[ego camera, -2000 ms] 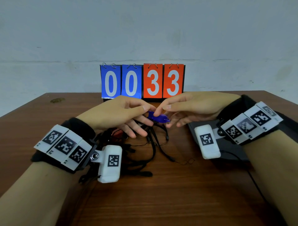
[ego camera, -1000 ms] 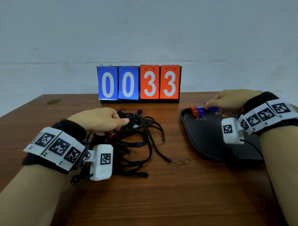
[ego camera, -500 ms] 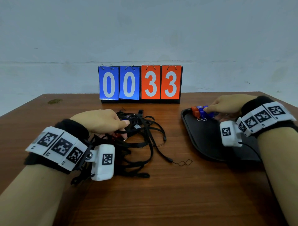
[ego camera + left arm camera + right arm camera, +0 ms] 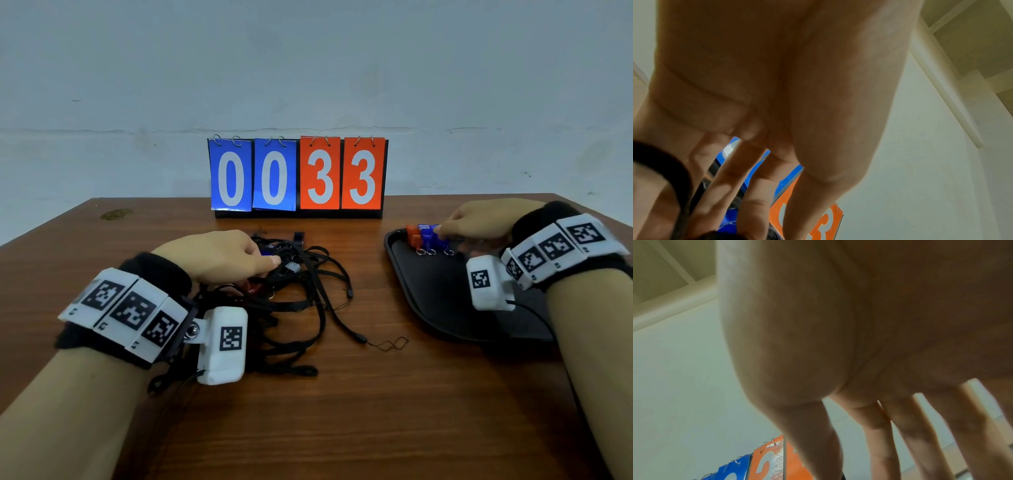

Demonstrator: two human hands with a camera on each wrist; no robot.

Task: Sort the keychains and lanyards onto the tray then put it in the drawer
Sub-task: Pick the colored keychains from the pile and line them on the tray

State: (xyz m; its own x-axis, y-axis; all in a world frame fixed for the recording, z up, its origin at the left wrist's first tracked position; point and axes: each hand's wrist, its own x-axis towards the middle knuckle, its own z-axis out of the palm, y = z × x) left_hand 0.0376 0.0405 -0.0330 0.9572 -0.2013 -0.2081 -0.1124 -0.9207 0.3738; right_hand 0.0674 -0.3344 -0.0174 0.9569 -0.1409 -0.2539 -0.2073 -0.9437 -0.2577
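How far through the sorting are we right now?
Early. Done: a few orange and blue keychains sit at the tray's far edge. In hand: the right hand touches them; the left hand works in the lanyard tangle. Left: all lanyards, remaining keychains, then the drawer, not in view.

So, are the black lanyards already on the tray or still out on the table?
Still out: the black lanyards lie tangled on the wooden table, left of the tray.
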